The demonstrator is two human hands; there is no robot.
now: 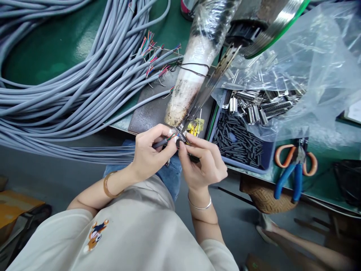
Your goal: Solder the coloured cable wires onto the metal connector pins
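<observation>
My left hand (149, 152) is closed in a pinch around the end of a grey cable (161, 143) whose coloured wires fan out at the tip. My right hand (204, 160) is closed on a small multi-pin connector (182, 134), held right against those wires. Both hands meet just in front of the bench edge, below a wrapped, stained cylinder (188, 86). A thin metal strip (214, 77) slants down toward the connector.
A thick bundle of grey cables (70, 94) with stripped coloured ends covers the green bench at left. A blue tray (239, 141) holds black sleeves. A plastic bag of connectors (259, 101) lies right. Blue pliers (293, 177) and orange scissors (307, 160) rest nearby.
</observation>
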